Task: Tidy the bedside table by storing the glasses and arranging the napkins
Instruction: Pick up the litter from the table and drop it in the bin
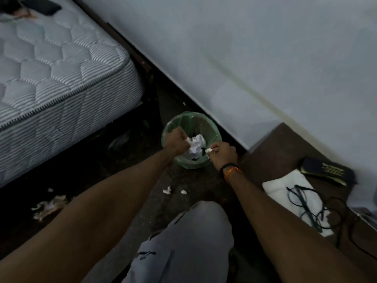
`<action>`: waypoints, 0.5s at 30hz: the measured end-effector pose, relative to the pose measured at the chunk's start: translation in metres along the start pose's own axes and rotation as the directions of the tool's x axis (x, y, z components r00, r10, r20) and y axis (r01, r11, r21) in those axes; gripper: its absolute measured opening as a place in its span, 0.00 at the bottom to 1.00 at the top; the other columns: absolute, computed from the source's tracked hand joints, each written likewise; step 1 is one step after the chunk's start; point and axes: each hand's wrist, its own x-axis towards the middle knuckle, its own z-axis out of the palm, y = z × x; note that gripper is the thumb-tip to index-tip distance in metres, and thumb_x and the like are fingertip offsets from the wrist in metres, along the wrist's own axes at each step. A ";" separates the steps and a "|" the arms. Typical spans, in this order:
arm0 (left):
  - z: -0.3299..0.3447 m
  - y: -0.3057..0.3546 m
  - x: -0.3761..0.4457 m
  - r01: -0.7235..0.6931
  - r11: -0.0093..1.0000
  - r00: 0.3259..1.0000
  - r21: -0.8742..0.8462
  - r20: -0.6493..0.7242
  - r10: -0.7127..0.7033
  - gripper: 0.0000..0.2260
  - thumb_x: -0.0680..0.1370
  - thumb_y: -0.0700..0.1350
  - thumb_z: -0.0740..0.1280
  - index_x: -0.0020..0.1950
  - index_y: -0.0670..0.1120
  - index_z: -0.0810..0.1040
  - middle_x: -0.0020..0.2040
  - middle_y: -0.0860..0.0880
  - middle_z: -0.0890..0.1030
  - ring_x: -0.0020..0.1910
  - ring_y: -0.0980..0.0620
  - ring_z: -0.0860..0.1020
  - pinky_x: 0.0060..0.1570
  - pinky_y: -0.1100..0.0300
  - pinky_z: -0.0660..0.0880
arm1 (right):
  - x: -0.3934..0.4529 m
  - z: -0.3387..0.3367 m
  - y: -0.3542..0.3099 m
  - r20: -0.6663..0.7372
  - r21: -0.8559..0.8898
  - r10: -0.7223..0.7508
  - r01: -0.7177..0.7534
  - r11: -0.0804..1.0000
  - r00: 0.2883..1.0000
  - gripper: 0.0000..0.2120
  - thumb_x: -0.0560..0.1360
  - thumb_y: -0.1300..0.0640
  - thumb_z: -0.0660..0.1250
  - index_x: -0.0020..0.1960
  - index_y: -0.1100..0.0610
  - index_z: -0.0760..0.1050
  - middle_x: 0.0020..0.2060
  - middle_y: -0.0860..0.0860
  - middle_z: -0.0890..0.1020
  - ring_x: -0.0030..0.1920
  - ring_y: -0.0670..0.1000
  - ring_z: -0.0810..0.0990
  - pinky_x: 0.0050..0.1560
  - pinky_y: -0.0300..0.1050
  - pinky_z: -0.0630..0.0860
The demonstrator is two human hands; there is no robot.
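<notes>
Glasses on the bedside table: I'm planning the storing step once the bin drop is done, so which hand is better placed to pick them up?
Probably the right hand: the glasses lie on its side.

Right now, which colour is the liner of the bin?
Green liner, seen best in the head view.

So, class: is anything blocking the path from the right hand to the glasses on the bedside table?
Nothing visible does. The right hand is over the bin, pinching a scrap of napkin. The glasses lie uncovered on a white napkin on the bedside table, with a black cable looped just beside them.
</notes>
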 end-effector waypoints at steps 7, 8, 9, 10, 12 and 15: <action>0.022 -0.044 0.039 0.043 0.998 0.996 -0.055 -0.071 -0.047 0.08 0.69 0.37 0.73 0.41 0.44 0.74 0.42 0.41 0.81 0.46 0.43 0.80 0.44 0.50 0.78 | 0.049 0.054 -0.003 0.051 -0.094 -0.064 0.069 0.993 0.997 0.06 0.74 0.61 0.67 0.47 0.60 0.81 0.45 0.60 0.84 0.49 0.63 0.79 0.48 0.53 0.78; 0.024 -0.049 0.045 0.048 0.997 0.996 -0.055 -0.070 -0.052 0.09 0.69 0.37 0.73 0.42 0.44 0.74 0.42 0.41 0.81 0.46 0.43 0.80 0.44 0.50 0.78 | 0.056 0.060 -0.001 0.050 -0.094 -0.062 0.067 0.993 0.997 0.06 0.74 0.61 0.67 0.48 0.61 0.81 0.46 0.60 0.84 0.50 0.63 0.80 0.48 0.52 0.77; 0.026 -0.051 0.049 0.052 0.997 0.996 -0.053 -0.064 -0.055 0.09 0.69 0.37 0.73 0.42 0.44 0.74 0.42 0.42 0.81 0.45 0.43 0.80 0.44 0.50 0.78 | 0.062 0.065 0.000 0.051 -0.085 -0.047 0.051 0.995 0.998 0.06 0.74 0.61 0.67 0.49 0.61 0.81 0.47 0.60 0.84 0.51 0.63 0.80 0.49 0.51 0.76; 0.027 -0.054 0.054 0.059 0.997 0.997 -0.052 -0.054 -0.062 0.10 0.68 0.37 0.73 0.43 0.44 0.74 0.43 0.42 0.81 0.45 0.44 0.80 0.43 0.50 0.79 | 0.068 0.072 0.002 0.049 -0.076 -0.032 0.036 0.996 0.998 0.07 0.74 0.60 0.68 0.50 0.61 0.81 0.48 0.60 0.84 0.52 0.62 0.80 0.50 0.50 0.76; 0.030 -0.059 0.062 0.044 0.998 0.998 -0.041 -0.034 -0.045 0.10 0.69 0.38 0.74 0.44 0.43 0.74 0.43 0.42 0.82 0.43 0.45 0.80 0.40 0.52 0.79 | 0.081 0.083 0.005 0.027 -0.050 -0.021 0.023 0.998 0.999 0.09 0.74 0.58 0.70 0.52 0.61 0.80 0.50 0.60 0.83 0.53 0.62 0.80 0.49 0.50 0.76; 0.033 -0.072 0.064 -0.008 1.000 1.000 -0.030 -0.030 0.007 0.08 0.70 0.40 0.72 0.44 0.43 0.74 0.41 0.43 0.82 0.41 0.47 0.81 0.38 0.54 0.76 | 0.087 0.100 0.010 -0.034 -0.087 -0.058 0.055 0.995 0.998 0.15 0.73 0.56 0.70 0.58 0.58 0.78 0.58 0.59 0.78 0.55 0.62 0.78 0.51 0.54 0.76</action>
